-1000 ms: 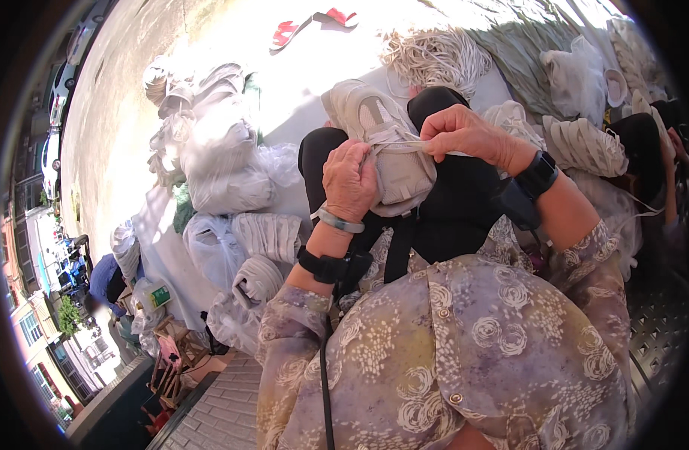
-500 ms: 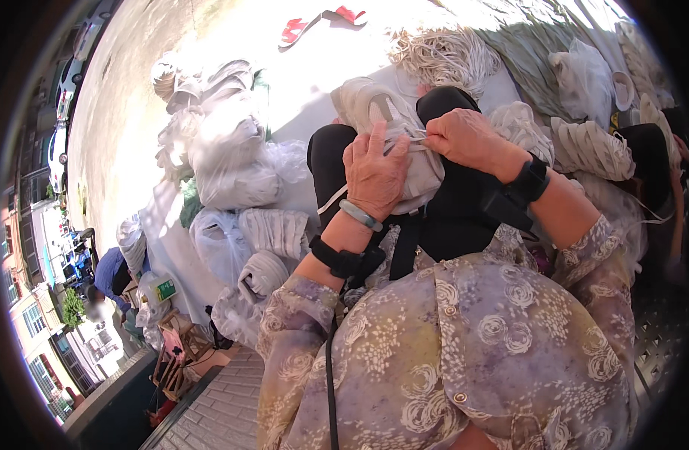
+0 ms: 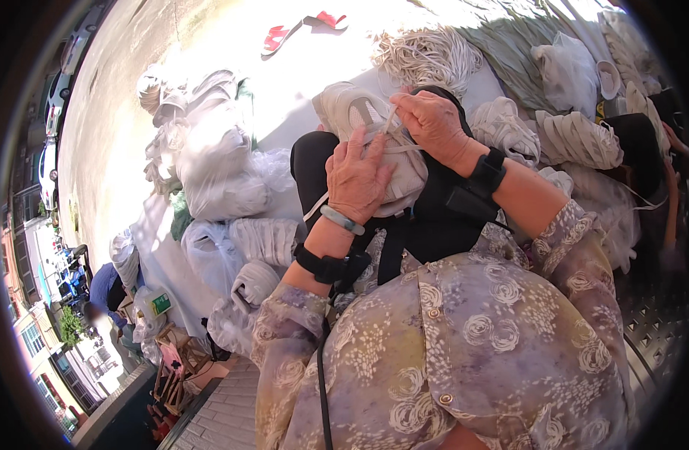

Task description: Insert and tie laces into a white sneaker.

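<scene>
The pale beige sneaker [image 3: 374,142] lies on the person's lap, on the black trousers [image 3: 434,225], with its toe pointing away from the body and its laces side turned up. The left hand [image 3: 357,178] rests flat over the near part of the sneaker, fingers spread narrow and pressing it down to keep it steady. The right hand [image 3: 433,124] is just beyond the sneaker's tongue, its fingers pinched closed on a flat white lace [image 3: 393,120] that is pulled taut across the eyelets. I judge that the step in hand is lacing the sneaker, about the middle of it; the coming move seems to need the lace end guided exactly into an eyelet while the other hand keeps the sneaker from turning. The sneaker looks new and clean, with mesh upper and a thick light sole. Beyond the sneaker, a bundle of white laces [image 3: 427,56] lies on the sunny ground. To the left of the sneaker are clear plastic bags [image 3: 217,165] full of more pale shoes, and far beyond it a pair of red sandals [image 3: 303,28]
</scene>
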`<state>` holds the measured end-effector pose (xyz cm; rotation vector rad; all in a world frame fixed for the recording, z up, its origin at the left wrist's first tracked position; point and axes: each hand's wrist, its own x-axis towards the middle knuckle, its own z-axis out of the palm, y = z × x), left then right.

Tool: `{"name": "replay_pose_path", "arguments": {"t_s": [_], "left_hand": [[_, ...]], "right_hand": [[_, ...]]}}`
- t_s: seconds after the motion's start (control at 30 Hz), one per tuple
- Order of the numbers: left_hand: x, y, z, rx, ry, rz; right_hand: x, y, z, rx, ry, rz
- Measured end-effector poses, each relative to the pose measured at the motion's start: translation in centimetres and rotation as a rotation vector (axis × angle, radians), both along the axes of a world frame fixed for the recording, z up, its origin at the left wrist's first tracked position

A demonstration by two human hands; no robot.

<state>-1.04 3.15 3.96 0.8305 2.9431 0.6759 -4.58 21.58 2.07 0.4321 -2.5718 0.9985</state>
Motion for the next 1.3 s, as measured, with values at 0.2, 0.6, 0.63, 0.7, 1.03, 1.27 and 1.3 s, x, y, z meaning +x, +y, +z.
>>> {"name": "replay_pose_path", "arguments": {"t_s": [0.2,0.6,0.63,0.7,1.03,1.27,1.3], "left_hand": [[0.1,-0.3,-0.3,0.003,0.012,0.011],[0.0,-0.2,-0.7,0.014,0.025,0.01],[0.0,-0.2,-0.7,0.032,0.026,0.011],[0.1,-0.6,-0.9,0.04,0.024,0.022],[-0.1,-1.8,-0.4,0.122,-0.19,0.271],[-0.4,-3.5,0.3,0.256,-0.089,0.171],[-0.3,-4.0,0.5,0.257,-0.089,0.169]], "right_hand": [[-0.8,0.5,0.2,-0.183,-0.113,-0.163],[-1.5,3.0,2.1,-0.865,-0.807,0.153],[-1.4,3.6,2.0,-0.894,-0.808,0.175],[-1.1,3.9,2.1,-0.928,-0.814,0.208],[0.7,3.2,0.9,-0.085,-0.413,0.001],[1.0,2.3,0.8,-0.098,-0.364,-0.075],[0.9,2.2,1.1,-0.073,-0.433,-0.065]]}}
